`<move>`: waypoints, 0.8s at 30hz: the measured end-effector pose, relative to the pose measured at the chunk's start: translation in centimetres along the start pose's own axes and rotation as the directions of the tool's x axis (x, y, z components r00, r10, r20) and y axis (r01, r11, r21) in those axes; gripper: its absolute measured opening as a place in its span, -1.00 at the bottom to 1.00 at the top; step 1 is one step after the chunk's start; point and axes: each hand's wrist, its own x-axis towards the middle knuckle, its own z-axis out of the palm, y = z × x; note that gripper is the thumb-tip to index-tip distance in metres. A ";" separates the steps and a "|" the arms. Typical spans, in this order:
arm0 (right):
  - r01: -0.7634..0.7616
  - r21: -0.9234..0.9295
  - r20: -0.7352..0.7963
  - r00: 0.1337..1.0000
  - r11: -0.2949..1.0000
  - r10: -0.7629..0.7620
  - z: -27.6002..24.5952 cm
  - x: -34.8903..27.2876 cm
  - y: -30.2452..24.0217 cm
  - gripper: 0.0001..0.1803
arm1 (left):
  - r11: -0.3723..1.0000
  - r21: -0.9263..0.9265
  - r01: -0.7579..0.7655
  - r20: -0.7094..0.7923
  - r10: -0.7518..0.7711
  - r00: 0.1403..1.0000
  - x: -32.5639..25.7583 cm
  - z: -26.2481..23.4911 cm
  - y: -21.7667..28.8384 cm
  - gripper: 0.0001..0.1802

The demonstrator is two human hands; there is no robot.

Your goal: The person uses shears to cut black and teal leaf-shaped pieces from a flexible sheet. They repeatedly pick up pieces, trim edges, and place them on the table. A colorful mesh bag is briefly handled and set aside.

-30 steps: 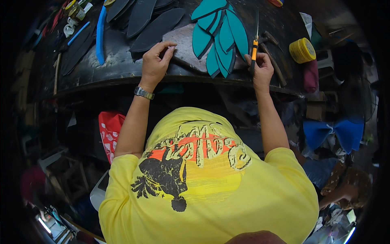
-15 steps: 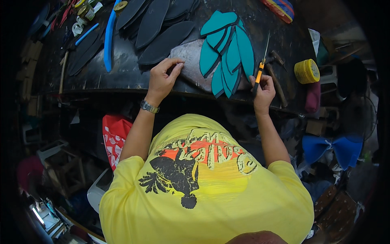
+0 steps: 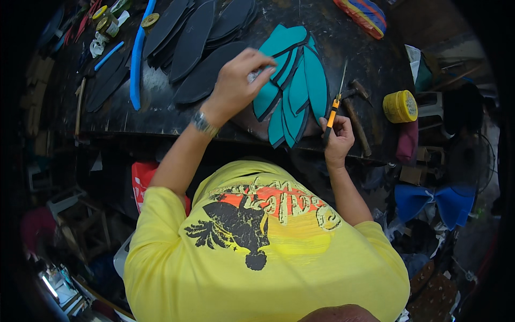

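Note:
My left hand [image 3: 241, 83], with a watch on its wrist, hovers at the left side of a pile of leaf-shaped teal pieces [image 3: 316, 80] with black edges. Its fingers are bent, with a small gap between thumb and forefinger and nothing visible held. Whether the fingertips touch the pile is unclear. Right of the pile, my right hand [image 3: 340, 142] grips an orange-and-black utility knife [image 3: 333, 114], its long thin blade pointing away from me. A grey slab [image 3: 259, 127] shows beneath the teal pieces, partly hidden by them and my left hand.
Black leaf-shaped pieces [image 3: 188, 43] lie stacked at the far left, beside a blue foam strip [image 3: 136, 75]. A hammer [image 3: 357, 126] lies right of the knife. A yellow tub [image 3: 400, 106] stands at the table's right edge. Small jars [image 3: 107, 25] sit in the far left corner.
My left hand has moved right and forward, from the bare slab to the teal pile. My right hand still holds the knife. The whole view has shifted slightly.

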 end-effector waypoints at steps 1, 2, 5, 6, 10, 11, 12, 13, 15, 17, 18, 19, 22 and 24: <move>0.005 -0.011 0.002 1.000 1.000 -0.005 0.0 0.0 0.0 -0.76 | 0.997 0.066 0.029 0.066 -0.034 0.997 1.7 1.1 -1.0 -0.75; 0.004 -0.011 0.004 1.000 1.000 -0.004 -0.1 0.0 0.1 -0.75 | 0.993 0.119 0.002 0.095 -0.013 0.995 3.4 2.1 -2.1 -0.66; 0.023 -0.024 0.008 1.000 0.999 -0.023 -0.1 -0.2 0.2 -0.75 | 0.885 0.458 0.090 0.224 -0.213 0.951 7.3 5.0 -4.9 -0.43; 0.022 -0.018 0.013 1.000 1.000 -0.022 -0.2 -0.2 0.2 -0.75 | 0.873 0.473 0.117 0.264 -0.267 0.927 8.1 5.5 -5.7 -0.37; 0.074 -0.046 0.014 0.997 0.996 -0.074 -0.2 -0.2 0.4 -0.74 | 0.809 0.509 0.294 0.423 -0.533 0.733 10.5 6.4 -8.0 -0.08; 0.075 -0.038 0.018 0.997 0.996 -0.074 -0.2 -0.2 0.5 -0.74 | 0.807 0.496 0.321 0.434 -0.550 0.713 10.7 6.4 -8.3 -0.05; 0.077 -0.033 0.017 0.997 0.996 -0.077 -0.2 -0.2 0.5 -0.74 | 0.802 0.484 0.349 0.445 -0.570 0.691 10.7 6.4 -8.6 -0.01; 0.073 -0.029 0.014 0.997 0.997 -0.073 -0.2 -0.2 0.5 -0.74 | 0.806 0.453 0.380 0.412 -0.567 0.713 10.5 6.5 -8.9 0.05; 0.061 -0.016 0.013 0.998 0.998 -0.061 -0.2 -0.2 0.5 -0.74 | 0.800 0.514 0.309 0.370 -0.532 0.761 10.3 6.7 -9.2 0.06; 0.050 -0.020 0.016 0.999 0.999 -0.049 -0.2 -0.2 0.4 -0.75 | 0.793 0.535 0.292 0.367 -0.530 0.765 10.4 6.9 -9.6 0.05; 0.047 -0.030 0.012 0.999 0.998 -0.046 -0.2 -0.2 0.4 -0.75 | 0.798 0.518 0.308 0.389 -0.540 0.746 10.5 6.9 -9.8 0.05; 0.039 -0.014 0.012 0.999 0.999 -0.039 -0.1 -0.2 0.4 -0.75 | 0.804 0.498 0.324 0.410 -0.548 0.729 10.7 6.9 -10.0 0.04; 0.041 0.000 0.009 0.999 0.999 -0.041 -0.1 -0.2 0.4 -0.75 | 0.820 0.452 0.352 0.379 -0.534 0.756 10.8 6.5 -10.1 -0.04; 0.037 -0.009 0.003 0.999 0.999 -0.037 -0.2 -0.2 0.5 -0.75 | 0.871 0.411 0.268 0.342 -0.420 0.841 10.4 6.5 -9.7 -0.16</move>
